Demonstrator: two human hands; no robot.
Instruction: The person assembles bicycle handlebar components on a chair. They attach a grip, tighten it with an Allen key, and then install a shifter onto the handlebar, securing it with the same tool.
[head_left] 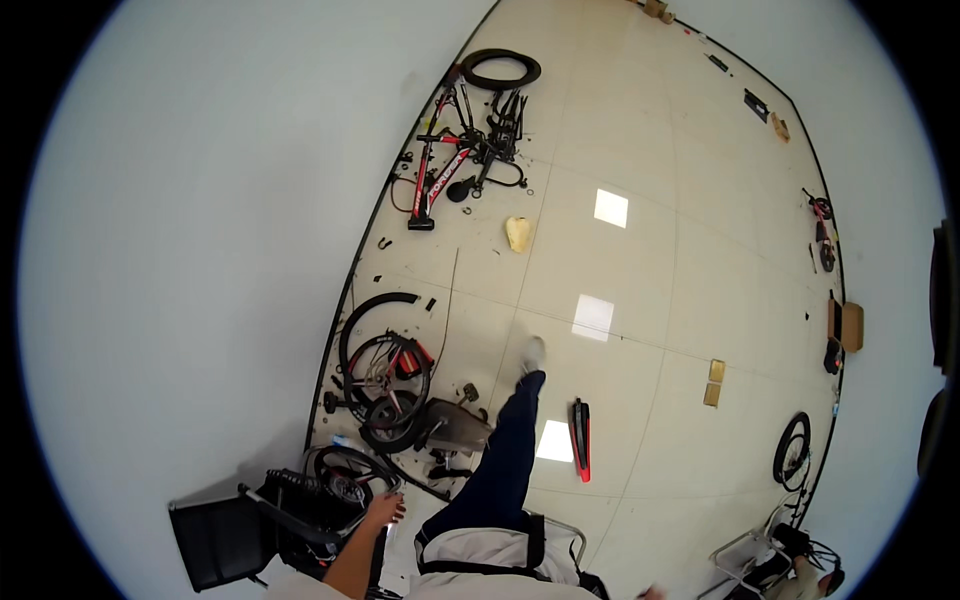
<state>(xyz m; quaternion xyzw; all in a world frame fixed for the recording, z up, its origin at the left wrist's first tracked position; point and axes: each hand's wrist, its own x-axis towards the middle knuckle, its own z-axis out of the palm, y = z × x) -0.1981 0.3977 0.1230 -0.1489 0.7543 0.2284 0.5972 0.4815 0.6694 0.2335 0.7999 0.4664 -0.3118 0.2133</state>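
My left hand hangs beside my left hip with its fingers loosely spread and nothing seen in them. Nearest to it are a small wheel and a black office chair. Only a blurred bit of my right hand shows at the lower edge, so its fingers cannot be read. My left leg is stretched forward in dark trousers. Left of that leg lie a bicycle wheel, a grey bicycle saddle and a pedal. A red and black mudguard lies on the tiles to the right.
Along the left wall lie a red and black bicycle frame, a tyre and a yellowish piece. Two small golden boxes and another wheel are at the right. Another person is at the lower right.
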